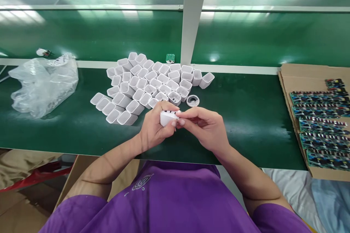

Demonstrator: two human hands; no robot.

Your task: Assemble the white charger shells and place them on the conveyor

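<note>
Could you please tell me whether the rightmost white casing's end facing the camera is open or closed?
Open: the rim of that white casing surrounds a visible hollow.

Rowed circuit boards (324,140) suggest an electronics workshop.

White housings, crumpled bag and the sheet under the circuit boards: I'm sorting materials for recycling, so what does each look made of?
White housings: probably moulded plastic, satin, given their smooth, thin, even walls.
Bag: thin plastic film, glossy, as it is translucent and creased with highlights.
Sheet: likely cardboard, matte, judging by its plain brown surface.
</note>
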